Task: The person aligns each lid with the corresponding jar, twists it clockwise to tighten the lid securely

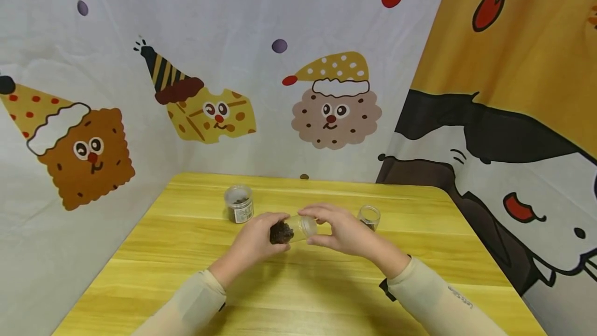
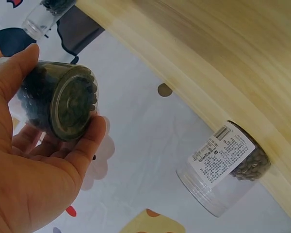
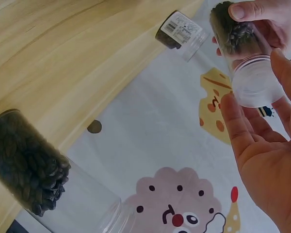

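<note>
A clear jar [image 1: 296, 227] with dark, seed-like pieces in its base end lies tilted on its side in the air over the table. My left hand [image 1: 258, 233] grips it round the base end, fingers and thumb on opposite sides. At the other end is a frosted, translucent lid [image 3: 257, 85]. The thumb and fingers of my right hand [image 1: 339, 228] curl about this lid, with fingertips right at its edge. In the left wrist view, the round bottom of the jar faces the camera and the left fingers wrap its side.
A labelled clear jar [image 1: 239, 204], partly filled with dark pieces, stands open on the yellow wood-grain table [image 1: 186, 253] at the back left. Behind the right hand stands another clear jar [image 1: 370, 215] with dark seed-like pieces. A printed cloth [image 1: 270, 159] hangs behind the table.
</note>
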Action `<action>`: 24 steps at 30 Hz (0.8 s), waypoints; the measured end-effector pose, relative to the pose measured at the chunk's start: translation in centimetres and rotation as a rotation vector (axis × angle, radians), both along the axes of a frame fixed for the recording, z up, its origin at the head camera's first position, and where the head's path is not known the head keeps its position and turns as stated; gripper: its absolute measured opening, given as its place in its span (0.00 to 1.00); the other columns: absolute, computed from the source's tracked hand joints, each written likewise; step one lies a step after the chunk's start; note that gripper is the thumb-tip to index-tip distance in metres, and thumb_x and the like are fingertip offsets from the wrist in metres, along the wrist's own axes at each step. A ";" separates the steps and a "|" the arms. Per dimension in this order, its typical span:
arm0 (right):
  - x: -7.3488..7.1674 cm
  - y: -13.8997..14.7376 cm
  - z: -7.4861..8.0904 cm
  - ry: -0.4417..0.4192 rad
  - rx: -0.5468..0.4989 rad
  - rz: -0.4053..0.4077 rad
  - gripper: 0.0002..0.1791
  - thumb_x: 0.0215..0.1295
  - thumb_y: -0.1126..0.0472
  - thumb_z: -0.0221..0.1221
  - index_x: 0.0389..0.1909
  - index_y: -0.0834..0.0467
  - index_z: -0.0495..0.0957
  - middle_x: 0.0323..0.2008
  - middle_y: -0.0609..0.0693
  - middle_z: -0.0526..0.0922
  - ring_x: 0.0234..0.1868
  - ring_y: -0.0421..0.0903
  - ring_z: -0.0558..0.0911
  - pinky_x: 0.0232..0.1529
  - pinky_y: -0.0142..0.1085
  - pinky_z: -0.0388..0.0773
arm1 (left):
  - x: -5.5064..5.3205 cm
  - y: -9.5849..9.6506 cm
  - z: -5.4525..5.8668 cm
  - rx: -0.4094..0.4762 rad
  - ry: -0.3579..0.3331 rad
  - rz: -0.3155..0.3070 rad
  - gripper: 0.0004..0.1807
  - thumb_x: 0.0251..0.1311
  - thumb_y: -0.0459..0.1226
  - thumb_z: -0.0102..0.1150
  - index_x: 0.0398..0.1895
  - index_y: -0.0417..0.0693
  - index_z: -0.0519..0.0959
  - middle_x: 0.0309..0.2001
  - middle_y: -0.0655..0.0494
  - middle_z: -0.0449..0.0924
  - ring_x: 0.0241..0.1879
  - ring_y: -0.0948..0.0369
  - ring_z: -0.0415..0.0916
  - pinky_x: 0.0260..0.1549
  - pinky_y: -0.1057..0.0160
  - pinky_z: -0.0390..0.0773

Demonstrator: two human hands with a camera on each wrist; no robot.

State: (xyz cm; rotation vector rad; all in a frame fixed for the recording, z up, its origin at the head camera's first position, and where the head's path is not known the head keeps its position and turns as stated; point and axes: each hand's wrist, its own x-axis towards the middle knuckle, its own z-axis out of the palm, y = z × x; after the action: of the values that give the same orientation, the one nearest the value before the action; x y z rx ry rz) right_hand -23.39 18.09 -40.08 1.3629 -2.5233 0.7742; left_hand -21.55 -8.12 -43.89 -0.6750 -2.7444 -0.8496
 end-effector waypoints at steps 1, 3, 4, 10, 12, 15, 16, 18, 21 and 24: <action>0.0 0.0 0.0 -0.002 0.006 -0.011 0.34 0.64 0.54 0.76 0.70 0.56 0.79 0.67 0.54 0.83 0.58 0.49 0.88 0.53 0.39 0.90 | 0.0 0.0 0.0 0.004 0.000 0.001 0.37 0.51 0.42 0.86 0.65 0.46 0.82 0.62 0.47 0.86 0.60 0.48 0.85 0.58 0.48 0.87; 0.1 0.0 0.0 -0.002 0.019 -0.028 0.32 0.65 0.54 0.76 0.69 0.56 0.79 0.66 0.54 0.84 0.55 0.47 0.89 0.51 0.36 0.90 | 0.1 0.1 0.0 0.009 0.003 0.003 0.37 0.50 0.42 0.86 0.65 0.46 0.83 0.61 0.47 0.87 0.59 0.48 0.85 0.58 0.47 0.87; 0.1 0.0 0.0 -0.009 0.021 -0.029 0.32 0.66 0.54 0.75 0.68 0.57 0.79 0.65 0.54 0.84 0.55 0.47 0.89 0.51 0.35 0.89 | 0.1 0.2 0.0 0.009 0.006 0.004 0.37 0.50 0.42 0.86 0.65 0.46 0.83 0.61 0.47 0.87 0.59 0.48 0.85 0.58 0.47 0.87; 0.2 0.1 0.0 -0.058 0.037 -0.040 0.30 0.68 0.55 0.74 0.68 0.54 0.79 0.63 0.52 0.85 0.54 0.45 0.88 0.52 0.31 0.88 | 0.2 0.3 -0.2 -0.003 0.005 0.002 0.37 0.50 0.42 0.86 0.65 0.47 0.83 0.60 0.47 0.87 0.58 0.47 0.85 0.56 0.47 0.88; 0.3 0.1 0.0 -0.076 0.037 -0.043 0.29 0.68 0.55 0.74 0.68 0.53 0.79 0.62 0.52 0.86 0.52 0.43 0.88 0.50 0.31 0.88 | 0.3 0.4 -0.2 -0.001 0.002 0.002 0.36 0.50 0.42 0.86 0.65 0.47 0.83 0.61 0.47 0.87 0.58 0.47 0.85 0.56 0.47 0.88; 0.3 0.0 0.0 -0.092 0.027 -0.043 0.29 0.68 0.56 0.74 0.68 0.54 0.79 0.61 0.52 0.86 0.49 0.42 0.89 0.47 0.30 0.88 | 0.3 0.4 -0.3 -0.002 0.001 0.003 0.36 0.50 0.42 0.86 0.65 0.47 0.83 0.61 0.47 0.87 0.58 0.47 0.85 0.56 0.47 0.88; 0.3 0.0 0.0 -0.093 0.022 -0.041 0.29 0.68 0.56 0.74 0.68 0.54 0.79 0.61 0.52 0.86 0.48 0.42 0.89 0.46 0.29 0.88 | 0.3 0.4 -0.3 -0.003 0.002 0.005 0.36 0.50 0.42 0.86 0.65 0.48 0.83 0.61 0.48 0.87 0.58 0.47 0.85 0.55 0.47 0.88; 0.3 0.0 0.0 -0.096 0.014 -0.041 0.28 0.68 0.56 0.74 0.67 0.54 0.79 0.60 0.53 0.86 0.48 0.42 0.89 0.45 0.29 0.88 | 0.3 0.4 -0.3 -0.001 0.001 0.008 0.36 0.50 0.42 0.86 0.65 0.48 0.83 0.61 0.47 0.87 0.58 0.47 0.85 0.55 0.47 0.88; 0.3 0.0 -0.1 -0.102 0.005 -0.040 0.29 0.68 0.57 0.74 0.67 0.55 0.79 0.60 0.54 0.87 0.47 0.42 0.89 0.46 0.29 0.88 | 0.3 0.5 -0.4 -0.001 0.003 0.013 0.36 0.50 0.42 0.86 0.64 0.48 0.83 0.61 0.47 0.87 0.58 0.47 0.85 0.55 0.47 0.88; 0.2 -0.1 -0.2 -0.117 0.003 -0.048 0.29 0.68 0.57 0.73 0.68 0.56 0.79 0.61 0.53 0.87 0.47 0.42 0.89 0.47 0.30 0.88 | 0.3 0.6 -0.5 0.001 0.018 0.020 0.36 0.50 0.42 0.87 0.64 0.48 0.83 0.60 0.47 0.87 0.57 0.48 0.85 0.55 0.47 0.88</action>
State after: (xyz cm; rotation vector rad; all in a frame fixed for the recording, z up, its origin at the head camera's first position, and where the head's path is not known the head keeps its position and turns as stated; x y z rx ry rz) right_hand -23.19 18.00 -40.26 1.2880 -2.6361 0.8646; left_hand -21.23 -7.54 -44.37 -0.6506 -2.7295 -0.8367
